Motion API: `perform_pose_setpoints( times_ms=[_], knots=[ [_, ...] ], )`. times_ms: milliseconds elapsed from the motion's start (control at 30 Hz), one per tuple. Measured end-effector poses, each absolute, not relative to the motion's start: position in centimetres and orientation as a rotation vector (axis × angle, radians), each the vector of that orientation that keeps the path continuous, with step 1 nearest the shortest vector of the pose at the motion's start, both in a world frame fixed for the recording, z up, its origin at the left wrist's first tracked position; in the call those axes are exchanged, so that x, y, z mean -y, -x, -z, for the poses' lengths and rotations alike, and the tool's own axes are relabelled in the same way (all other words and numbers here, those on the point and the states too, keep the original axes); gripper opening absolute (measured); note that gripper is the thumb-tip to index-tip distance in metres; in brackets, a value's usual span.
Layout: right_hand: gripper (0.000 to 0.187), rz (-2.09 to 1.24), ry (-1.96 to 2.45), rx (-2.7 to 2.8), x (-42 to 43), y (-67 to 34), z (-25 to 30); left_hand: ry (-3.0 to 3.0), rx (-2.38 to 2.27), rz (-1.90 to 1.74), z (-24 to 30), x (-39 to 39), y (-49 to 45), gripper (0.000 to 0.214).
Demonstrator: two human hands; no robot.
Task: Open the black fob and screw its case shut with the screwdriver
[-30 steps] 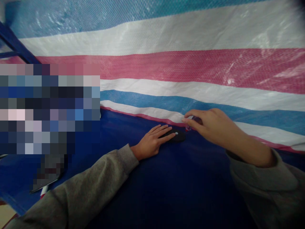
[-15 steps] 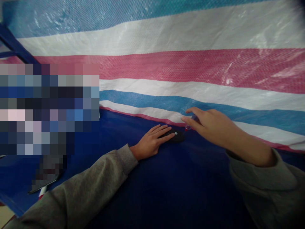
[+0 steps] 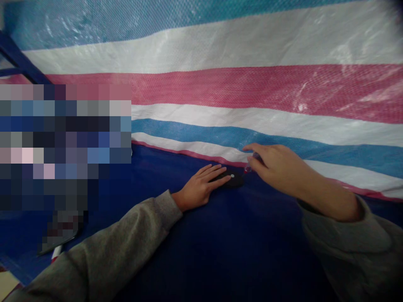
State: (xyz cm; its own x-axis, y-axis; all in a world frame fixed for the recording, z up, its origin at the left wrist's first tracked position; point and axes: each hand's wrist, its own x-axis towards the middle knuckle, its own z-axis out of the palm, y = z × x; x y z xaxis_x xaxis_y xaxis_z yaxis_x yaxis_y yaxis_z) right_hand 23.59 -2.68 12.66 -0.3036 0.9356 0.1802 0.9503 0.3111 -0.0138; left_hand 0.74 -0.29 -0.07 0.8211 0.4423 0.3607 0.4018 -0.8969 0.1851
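My left hand (image 3: pixel 201 187) lies flat with its fingers stretched out over a dark, rounded, flat object (image 3: pixel 234 179). A small pale round spot shows on that object beside my fingertip; its kind I cannot make out. Just to the right, my right hand (image 3: pixel 273 167) is curled round a small clear object with a red tip (image 3: pixel 248 167), which points down toward the dark object. Most of this clear object is hidden behind the fingers, and a gap separates it from my left hand. My index finger is extended above it, and the thumb is bent.
Dark blue sheeting (image 3: pixel 220 243) covers the surface under my hands. Behind it rises a striped woven plastic sheet (image 3: pixel 236 88). At the left, a blurred-out area hides things; a dark flat slab (image 3: pixel 61 235) and a white-and-red stick-like item (image 3: pixel 56 252) lie below it.
The thumb of my right hand has bent and drawn back a little, showing more of the clear object. My left hand and the dark object have stayed in place.
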Motion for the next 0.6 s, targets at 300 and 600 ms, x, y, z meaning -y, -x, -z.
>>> perform_pose_setpoints(
  times_ms=[300,600],
  knots=[
    [0.041,0.230,1.753,2.445,2.65,-23.69,-12.38,-2.899,-0.664,-0.622,0.15,0.26,-0.72,0.061],
    [0.039,0.229,1.737,2.475,2.69,-23.68,-12.58,-2.905,-0.658,-0.619,-0.01,0.31,-0.72,0.062]
  ],
)
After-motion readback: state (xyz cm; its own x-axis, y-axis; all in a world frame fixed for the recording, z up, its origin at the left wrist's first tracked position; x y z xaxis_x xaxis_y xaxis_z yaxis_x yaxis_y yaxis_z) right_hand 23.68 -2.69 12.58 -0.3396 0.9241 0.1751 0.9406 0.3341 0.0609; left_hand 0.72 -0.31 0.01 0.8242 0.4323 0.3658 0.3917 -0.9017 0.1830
